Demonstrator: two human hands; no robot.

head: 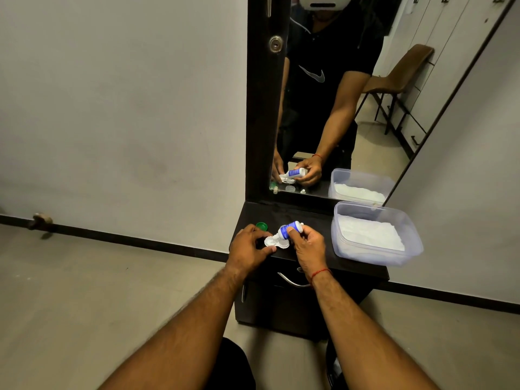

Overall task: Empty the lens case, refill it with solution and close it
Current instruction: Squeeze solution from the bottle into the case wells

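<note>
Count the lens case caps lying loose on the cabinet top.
1: a green cap sits on the dark cabinet top, just behind the left hand. A second cap may be hidden behind the hands; the mirror seems to show one more.

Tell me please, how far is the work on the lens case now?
Done, it seems: the lens case lies open on the dark cabinet top, and a green cap is set aside behind it. In hand: the right hand tilts the solution bottle with its nozzle over the left well, while the left hand steadies the case. Left: possibly the other well, then closing. Whether the wells were emptied first cannot be seen.
</note>
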